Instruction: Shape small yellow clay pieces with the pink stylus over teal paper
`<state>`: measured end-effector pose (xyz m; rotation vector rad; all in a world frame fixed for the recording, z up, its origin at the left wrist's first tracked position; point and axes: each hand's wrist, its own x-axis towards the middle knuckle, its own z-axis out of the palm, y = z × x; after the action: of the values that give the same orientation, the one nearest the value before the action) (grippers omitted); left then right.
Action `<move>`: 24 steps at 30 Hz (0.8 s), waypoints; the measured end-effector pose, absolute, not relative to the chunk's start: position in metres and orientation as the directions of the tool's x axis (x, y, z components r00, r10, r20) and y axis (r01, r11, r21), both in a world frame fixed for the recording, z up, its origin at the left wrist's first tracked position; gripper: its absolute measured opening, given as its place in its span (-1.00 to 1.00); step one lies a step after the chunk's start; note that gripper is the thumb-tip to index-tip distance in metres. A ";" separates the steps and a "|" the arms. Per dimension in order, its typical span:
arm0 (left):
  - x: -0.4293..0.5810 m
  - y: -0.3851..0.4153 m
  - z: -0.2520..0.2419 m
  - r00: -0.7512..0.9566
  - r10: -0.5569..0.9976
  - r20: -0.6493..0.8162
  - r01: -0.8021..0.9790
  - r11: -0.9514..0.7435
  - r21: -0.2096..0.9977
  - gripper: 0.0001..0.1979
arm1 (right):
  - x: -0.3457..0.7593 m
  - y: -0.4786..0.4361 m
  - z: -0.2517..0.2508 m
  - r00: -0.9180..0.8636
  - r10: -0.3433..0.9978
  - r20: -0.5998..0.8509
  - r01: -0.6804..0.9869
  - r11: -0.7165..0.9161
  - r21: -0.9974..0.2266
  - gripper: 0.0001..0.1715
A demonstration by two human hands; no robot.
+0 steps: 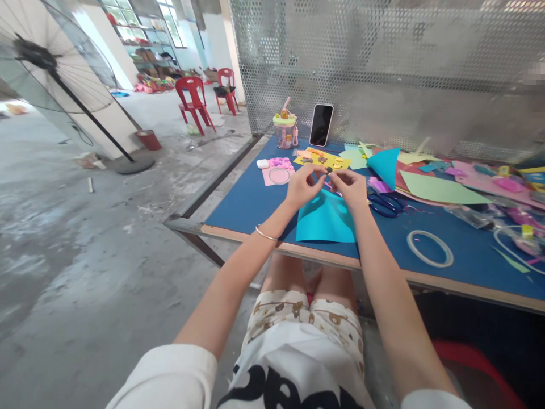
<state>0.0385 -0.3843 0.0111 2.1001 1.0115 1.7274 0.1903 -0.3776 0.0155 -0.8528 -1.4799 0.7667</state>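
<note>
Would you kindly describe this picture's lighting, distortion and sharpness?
In the head view, daylight glares through the bright paned windows; at that view's left edge, the large wire-caged fan looks stretched; mid-view, soft shading falls on the flat bright-blue sheet, while the small dark piece between left hand and right hand is too tiny to identify.

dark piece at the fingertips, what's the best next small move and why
Perhaps lower the small dark piece onto the nearer blue sheet: the left hand and right hand meet at it with fingertips pinched, and that sheet lies close by, bare surface showing.
</note>
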 end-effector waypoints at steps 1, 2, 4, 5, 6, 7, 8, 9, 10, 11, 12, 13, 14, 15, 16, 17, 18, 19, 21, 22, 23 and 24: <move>0.039 -0.384 0.011 0.063 0.643 0.763 0.351 -0.730 0.586 -0.74 | 0.190 -0.378 0.016 -0.030 0.858 0.512 0.079 0.513 -0.855 -0.68; 0.039 -0.384 0.011 0.062 0.647 0.760 0.347 -0.728 0.591 -0.73 | 0.190 -0.378 0.016 -0.034 0.858 0.513 0.078 0.514 -0.854 -0.68; 0.039 -0.384 0.012 0.054 0.650 0.758 0.338 -0.726 0.598 -0.73 | 0.190 -0.379 0.016 -0.043 0.854 0.519 0.064 0.520 -0.851 -0.68; 0.039 -0.384 0.012 0.050 0.648 0.760 0.332 -0.728 0.600 -0.73 | 0.190 -0.379 0.017 -0.046 0.853 0.519 0.055 0.521 -0.852 -0.68; 0.039 -0.384 0.013 0.049 0.647 0.761 0.327 -0.731 0.600 -0.73 | 0.190 -0.380 0.018 -0.049 0.854 0.517 0.051 0.519 -0.853 -0.68; 0.039 -0.384 0.013 0.050 0.646 0.762 0.325 -0.732 0.599 -0.73 | 0.190 -0.381 0.019 -0.051 0.857 0.514 0.052 0.516 -0.855 -0.68; 0.039 -0.384 0.013 0.054 0.647 0.761 0.326 -0.731 0.599 -0.74 | 0.190 -0.382 0.019 -0.052 0.859 0.509 0.058 0.512 -0.857 -0.67; 0.039 -0.384 0.013 0.058 0.650 0.758 0.327 -0.729 0.601 -0.74 | 0.190 -0.382 0.020 -0.053 0.861 0.506 0.066 0.508 -0.859 -0.67; 0.040 -0.384 0.013 0.062 0.655 0.753 0.326 -0.726 0.605 -0.74 | 0.190 -0.383 0.020 -0.054 0.862 0.504 0.076 0.507 -0.859 -0.66; 0.040 -0.383 0.014 0.066 0.662 0.747 0.322 -0.722 0.612 -0.74 | 0.190 -0.383 0.020 -0.055 0.862 0.503 0.084 0.506 -0.858 -0.66; 0.040 -0.383 0.014 0.070 0.670 0.739 0.313 -0.718 0.621 -0.73 | 0.190 -0.383 0.020 -0.056 0.861 0.505 0.092 0.508 -0.856 -0.65; 0.040 -0.383 0.014 0.073 0.678 0.731 0.303 -0.714 0.631 -0.73 | 0.190 -0.383 0.020 -0.058 0.860 0.507 0.102 0.510 -0.854 -0.65; 0.040 -0.383 0.014 0.074 0.685 0.724 0.292 -0.709 0.642 -0.73 | 0.190 -0.383 0.020 -0.059 0.859 0.509 0.113 0.513 -0.851 -0.65; 0.040 -0.382 0.014 0.074 0.691 0.719 0.281 -0.706 0.650 -0.73 | 0.190 -0.383 0.020 -0.062 0.857 0.512 0.124 0.516 -0.848 -0.66; 0.040 -0.382 0.014 0.071 0.694 0.717 0.272 -0.705 0.655 -0.74 | 0.190 -0.383 0.020 -0.063 0.854 0.516 0.134 0.519 -0.844 -0.66; 0.040 -0.382 0.014 0.066 0.693 0.718 0.265 -0.706 0.657 -0.75 | 0.190 -0.383 0.020 -0.064 0.852 0.520 0.140 0.523 -0.840 -0.67; 0.040 -0.381 0.014 0.060 0.691 0.720 0.258 -0.708 0.657 -0.76 | 0.190 -0.383 0.019 -0.063 0.850 0.524 0.144 0.527 -0.838 -0.68; 0.040 -0.381 0.014 0.056 0.689 0.723 0.253 -0.710 0.657 -0.77 | 0.191 -0.382 0.019 -0.062 0.848 0.527 0.148 0.530 -0.835 -0.68; 0.040 -0.380 0.014 0.048 0.694 0.719 0.244 -0.706 0.665 -0.78 | 0.191 -0.382 0.018 -0.059 0.844 0.533 0.156 0.535 -0.830 -0.68; 0.040 -0.380 0.013 0.045 0.701 0.712 0.237 -0.700 0.674 -0.79 | 0.191 -0.381 0.018 -0.059 0.844 0.534 0.160 0.536 -0.829 -0.68; 0.040 -0.379 0.013 0.041 0.710 0.703 0.227 -0.692 0.685 -0.79 | 0.191 -0.381 0.017 -0.061 0.844 0.533 0.163 0.535 -0.829 -0.68; 0.040 -0.379 0.012 0.036 0.720 0.694 0.216 -0.683 0.698 -0.80 | 0.191 -0.381 0.017 -0.061 0.845 0.532 0.163 0.534 -0.829 -0.68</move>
<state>0.0402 -0.3788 0.0121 1.9181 0.9452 1.6860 0.1908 -0.3805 0.0171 -0.8899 -1.5593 0.7004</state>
